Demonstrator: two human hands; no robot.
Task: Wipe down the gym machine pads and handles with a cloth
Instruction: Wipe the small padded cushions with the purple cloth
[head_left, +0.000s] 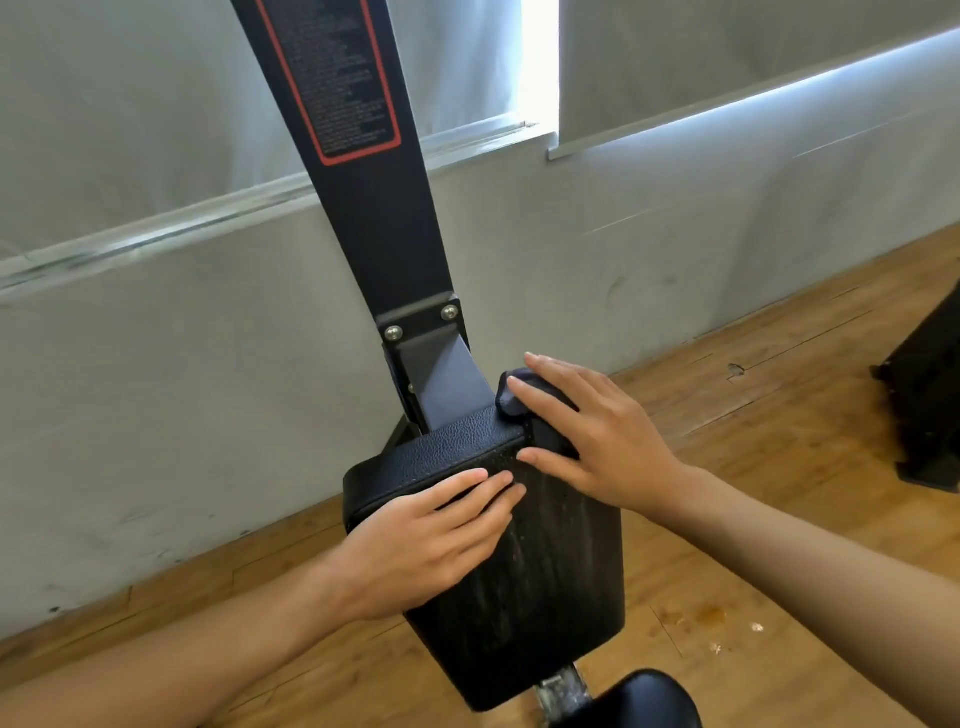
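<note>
A black padded gym pad (545, 597) stands tilted in the middle of the head view, bolted to a dark steel post (384, 223). Its face looks streaked and wet. My right hand (597, 431) lies flat with straight fingers on a dark cloth (511, 402), pressing it against the pad's upper right corner. Most of the cloth is hidden under that hand. My left hand (431, 540) rests flat on the pad's upper left edge, fingers straight and together, holding nothing.
A second black pad (644, 699) shows at the bottom edge, above a metal bar. A grey wall and window ledge run behind the post. Wooden floor surrounds the machine, with a black machine base (924, 395) at the far right.
</note>
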